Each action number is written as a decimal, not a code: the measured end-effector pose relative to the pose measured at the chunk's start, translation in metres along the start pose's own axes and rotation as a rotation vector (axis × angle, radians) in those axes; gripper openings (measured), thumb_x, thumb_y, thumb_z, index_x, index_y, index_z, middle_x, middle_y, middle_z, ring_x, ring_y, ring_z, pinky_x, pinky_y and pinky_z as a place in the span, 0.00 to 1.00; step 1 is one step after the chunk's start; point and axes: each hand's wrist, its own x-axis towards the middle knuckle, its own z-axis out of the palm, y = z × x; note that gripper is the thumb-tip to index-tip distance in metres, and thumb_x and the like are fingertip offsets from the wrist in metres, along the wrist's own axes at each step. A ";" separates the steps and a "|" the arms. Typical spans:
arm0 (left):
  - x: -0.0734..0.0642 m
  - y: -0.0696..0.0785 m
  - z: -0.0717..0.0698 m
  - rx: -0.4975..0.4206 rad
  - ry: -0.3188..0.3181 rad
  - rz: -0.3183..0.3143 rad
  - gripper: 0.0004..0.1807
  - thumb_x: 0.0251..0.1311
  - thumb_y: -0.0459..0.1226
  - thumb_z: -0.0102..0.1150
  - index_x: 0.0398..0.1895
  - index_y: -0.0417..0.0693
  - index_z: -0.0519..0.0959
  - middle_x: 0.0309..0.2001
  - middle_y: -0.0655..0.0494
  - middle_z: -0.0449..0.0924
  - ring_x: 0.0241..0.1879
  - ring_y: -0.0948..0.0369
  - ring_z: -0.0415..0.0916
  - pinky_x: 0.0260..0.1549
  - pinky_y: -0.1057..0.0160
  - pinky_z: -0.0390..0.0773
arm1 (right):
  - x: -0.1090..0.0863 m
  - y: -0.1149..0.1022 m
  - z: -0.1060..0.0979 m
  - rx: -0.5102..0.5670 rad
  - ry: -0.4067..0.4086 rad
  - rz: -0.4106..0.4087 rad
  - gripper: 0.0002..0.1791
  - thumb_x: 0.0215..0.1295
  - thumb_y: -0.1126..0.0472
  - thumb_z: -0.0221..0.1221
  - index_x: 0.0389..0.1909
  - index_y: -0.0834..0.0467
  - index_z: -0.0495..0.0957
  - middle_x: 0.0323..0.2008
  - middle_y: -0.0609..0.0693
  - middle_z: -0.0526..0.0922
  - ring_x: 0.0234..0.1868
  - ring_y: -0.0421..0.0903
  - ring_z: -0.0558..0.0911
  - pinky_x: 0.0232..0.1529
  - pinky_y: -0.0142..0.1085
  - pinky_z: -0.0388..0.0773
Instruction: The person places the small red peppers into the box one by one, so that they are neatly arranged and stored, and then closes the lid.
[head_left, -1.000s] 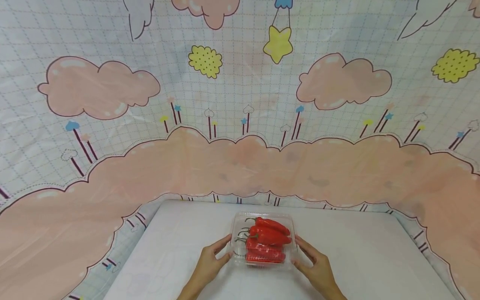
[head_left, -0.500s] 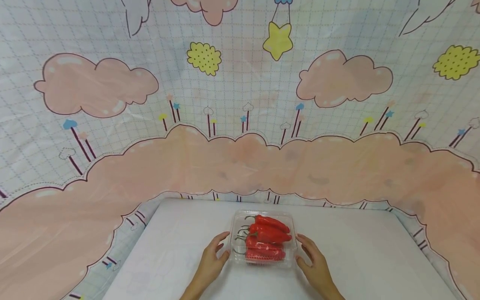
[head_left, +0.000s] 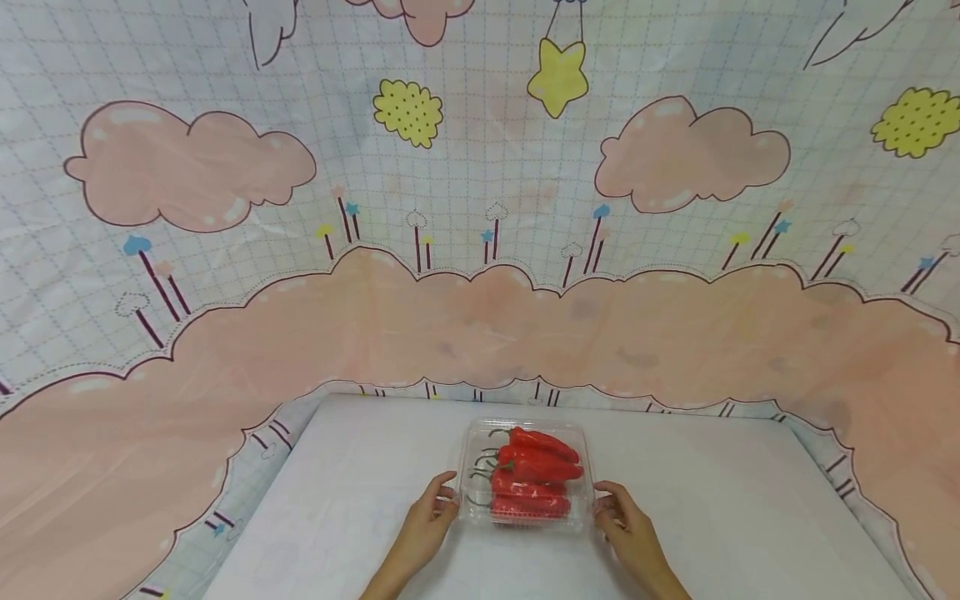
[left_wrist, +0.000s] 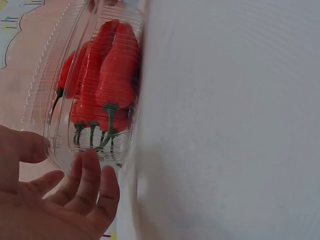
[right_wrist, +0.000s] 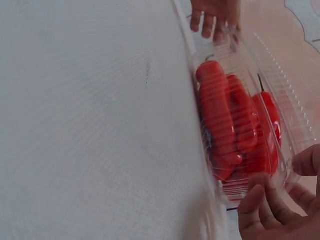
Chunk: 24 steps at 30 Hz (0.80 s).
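A clear plastic clamshell box (head_left: 480,433) sits on the white table with its lid down. Several red peppers (head_left: 536,468) with green stems lie inside, stems toward the left. My left hand (head_left: 423,529) is at the box's left end, thumb against the rim in the left wrist view and the other fingers loosely bent beside the wall. At the opposite end is my right hand (head_left: 633,533), its thumb tip at the rim and its fingers (right_wrist: 270,205) relaxed along the side. Neither hand is wrapped round the box.
The white tabletop (head_left: 360,450) stretches around the box on all sides. Behind it hangs a cloth backdrop (head_left: 480,325) printed with peach clouds, stars and a grid, which also comes down along both sides of the table.
Both hands let go of the box and drew slightly apart, then came back to its ends a little nearer the front. The box stays about where it was.
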 end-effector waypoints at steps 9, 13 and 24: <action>0.001 0.002 -0.001 -0.136 -0.112 -0.049 0.28 0.71 0.31 0.46 0.72 0.37 0.57 0.27 0.50 0.78 0.22 0.68 0.72 0.23 0.71 0.73 | 0.001 -0.001 -0.006 0.096 -0.206 0.095 0.21 0.73 0.65 0.49 0.64 0.59 0.60 0.22 0.53 0.78 0.18 0.37 0.71 0.19 0.28 0.69; 0.001 0.004 0.000 -0.131 -0.115 -0.052 0.29 0.70 0.30 0.46 0.72 0.36 0.56 0.25 0.51 0.77 0.20 0.69 0.70 0.21 0.72 0.71 | 0.000 -0.001 -0.007 0.142 -0.249 0.099 0.22 0.73 0.67 0.46 0.65 0.60 0.56 0.21 0.51 0.77 0.17 0.36 0.69 0.20 0.27 0.68; 0.001 0.006 0.001 -0.199 -0.096 -0.074 0.29 0.67 0.27 0.47 0.72 0.41 0.60 0.23 0.40 0.79 0.16 0.69 0.67 0.16 0.74 0.68 | 0.001 -0.001 -0.007 0.191 -0.319 0.124 0.22 0.76 0.66 0.41 0.66 0.61 0.49 0.20 0.47 0.72 0.18 0.35 0.70 0.21 0.26 0.69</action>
